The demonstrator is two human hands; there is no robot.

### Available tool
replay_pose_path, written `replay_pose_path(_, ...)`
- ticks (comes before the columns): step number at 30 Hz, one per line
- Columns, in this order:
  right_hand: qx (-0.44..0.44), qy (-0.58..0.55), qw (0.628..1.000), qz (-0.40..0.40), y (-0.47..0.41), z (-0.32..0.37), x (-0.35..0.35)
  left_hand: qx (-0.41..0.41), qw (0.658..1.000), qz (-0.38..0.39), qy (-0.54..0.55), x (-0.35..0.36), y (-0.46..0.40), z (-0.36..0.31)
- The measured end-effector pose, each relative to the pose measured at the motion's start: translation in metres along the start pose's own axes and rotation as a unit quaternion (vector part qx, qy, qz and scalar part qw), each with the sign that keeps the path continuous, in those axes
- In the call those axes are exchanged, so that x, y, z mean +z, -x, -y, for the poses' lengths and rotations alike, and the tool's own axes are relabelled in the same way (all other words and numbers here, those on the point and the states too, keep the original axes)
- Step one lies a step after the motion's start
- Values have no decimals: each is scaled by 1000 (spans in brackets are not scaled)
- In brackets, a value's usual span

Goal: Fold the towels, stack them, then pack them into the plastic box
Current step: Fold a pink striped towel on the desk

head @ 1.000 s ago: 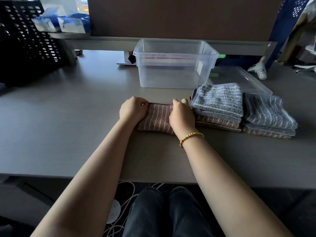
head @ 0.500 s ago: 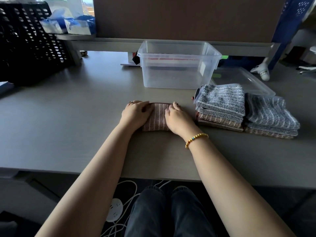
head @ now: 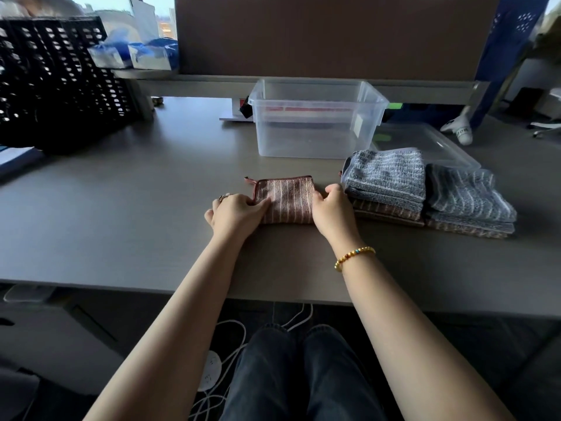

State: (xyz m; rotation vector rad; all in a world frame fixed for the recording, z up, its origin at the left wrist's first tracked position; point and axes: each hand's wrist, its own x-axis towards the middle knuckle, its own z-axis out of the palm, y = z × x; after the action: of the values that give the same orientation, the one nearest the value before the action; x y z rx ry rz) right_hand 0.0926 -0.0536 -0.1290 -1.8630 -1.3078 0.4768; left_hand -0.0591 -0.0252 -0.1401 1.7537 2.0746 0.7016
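Both hands, left hand (head: 235,212) and right hand (head: 332,208), are gripping the folded brown striped towel (head: 287,199) mid-frame, fingers curled around its side edges.

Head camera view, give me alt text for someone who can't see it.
Both hands grip a folded reddish striped towel on a grey desk, the left hand at its left edge, the right hand at its right. Two stacks of folded towels lie right of it; a clear plastic box stands behind.
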Motion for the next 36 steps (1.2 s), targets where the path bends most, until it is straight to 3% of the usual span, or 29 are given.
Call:
replay_pose_path(4,20,-31,999,26,2,-7,-5,5,1000,-11,-16,1,0,0)
replay_pose_path(9,67,-238,968,48,-1,-5,-7,3,1000,-26,-17,5,-1,-2)
replay_pose_path(14,41,-246,968,18,-1,-6,-5,2,1000,-22,-20,5,0,-2)
replay_pose_path(18,27,-189,980,51,-1,-7,-7,1,1000,-23,-16,3,2,-3)
replay_pose_path(23,40,-299,948,98,3,-1,-6,2,1000,-25,-16,2,5,-3)
replay_pose_path(26,-1,-124,991,51,6,-4,-5,5,999,-30,-23,2,5,-3)
replay_pose_path(29,-32,76,997,3,14,-7,-5,15,999,-31,-31,3,5,-2)
replay_pose_path(32,-58,163,985,-7,21,-2,-5,32,999,-26,-32,2,5,-2)
replay_pose_path(36,-25,188,982,-10,18,5,-6,45,998,-32,-11,2,3,-2)
